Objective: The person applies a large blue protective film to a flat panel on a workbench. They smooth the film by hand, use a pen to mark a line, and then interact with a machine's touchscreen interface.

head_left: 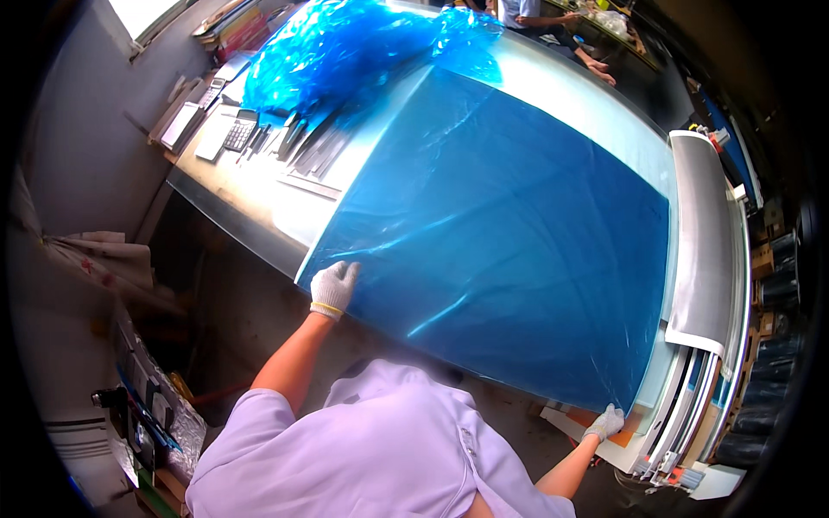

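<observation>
A large sheet of blue plastic film (509, 233), glossy with a few wrinkles, lies spread over the table in front of me. My left hand (334, 287), in a white knit glove with a yellow cuff, is closed on the sheet's near left corner. At its near right corner my right hand (607, 421), gloved the same way, pinches the film. The fingertips of both hands are partly hidden. Beyond the sheet sits a heap of crumpled clear blue film (337, 56).
A calculator (239, 132), pens and dark flat strips (319, 151) lie on the table's left part. Along the right side runs a roller machine (682, 414) with a grey sheet (701, 242) draped over it. Another person (553, 26) is at the far side.
</observation>
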`<state>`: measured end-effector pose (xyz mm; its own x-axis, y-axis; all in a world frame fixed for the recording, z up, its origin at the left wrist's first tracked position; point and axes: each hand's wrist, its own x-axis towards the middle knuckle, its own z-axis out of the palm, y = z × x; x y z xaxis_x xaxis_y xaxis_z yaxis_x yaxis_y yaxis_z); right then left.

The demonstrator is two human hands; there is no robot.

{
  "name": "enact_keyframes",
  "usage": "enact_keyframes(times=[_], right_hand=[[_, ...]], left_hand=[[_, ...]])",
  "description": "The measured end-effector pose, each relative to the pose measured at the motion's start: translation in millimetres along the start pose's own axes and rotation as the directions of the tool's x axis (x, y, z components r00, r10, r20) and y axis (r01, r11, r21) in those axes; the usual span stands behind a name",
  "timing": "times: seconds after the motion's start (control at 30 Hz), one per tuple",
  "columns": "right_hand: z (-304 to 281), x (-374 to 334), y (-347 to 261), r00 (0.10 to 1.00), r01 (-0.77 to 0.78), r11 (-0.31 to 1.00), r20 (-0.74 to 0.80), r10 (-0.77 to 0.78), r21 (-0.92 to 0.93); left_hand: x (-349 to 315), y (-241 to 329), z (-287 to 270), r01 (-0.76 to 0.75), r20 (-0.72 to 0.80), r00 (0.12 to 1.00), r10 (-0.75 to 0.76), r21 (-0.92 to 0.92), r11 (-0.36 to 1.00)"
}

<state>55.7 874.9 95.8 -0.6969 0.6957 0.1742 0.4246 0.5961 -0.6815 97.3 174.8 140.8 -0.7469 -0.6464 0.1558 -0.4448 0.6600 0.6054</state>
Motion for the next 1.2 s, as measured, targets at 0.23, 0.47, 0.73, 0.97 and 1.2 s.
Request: enact_keyframes(times=[0.23,0.47,0.73,0.97,1.2], right_hand=[[10.0,1.9,-47.1,0.96,-0.237,0.954,0.197,0.201,0.181],[15.4,78.2,-4.7,0.987,-0.091,0.971,0.109,0.117,-0.22],[65.8,188.3,12.0,0.967,-0.187,0.867,0.069,0.245,-0.462],[113.5,258.3,37.8,0.969,-0.157,0.953,0.147,0.199,-0.258],[86.9,254.5,53.8,0.934,-0.246,0.969,0.277,0.226,0.039]], left_hand=[[72.8,-63.6,-5.9,0.146,-0.134,0.984,-0.119,0.211,0.967],[153.8,-81.5,14.7,0.263,0.143,0.931,-0.336,0.373,0.89],[192.4,-86.7,33.8,0.588,0.496,0.759,-0.422,-0.243,0.772],[284.4,-90.4,78.5,0.458,0.416,0.826,-0.38,-0.104,0.883],[300.7,-83.4,114.9,0.349,0.226,0.918,-0.326,-0.074,0.934]])
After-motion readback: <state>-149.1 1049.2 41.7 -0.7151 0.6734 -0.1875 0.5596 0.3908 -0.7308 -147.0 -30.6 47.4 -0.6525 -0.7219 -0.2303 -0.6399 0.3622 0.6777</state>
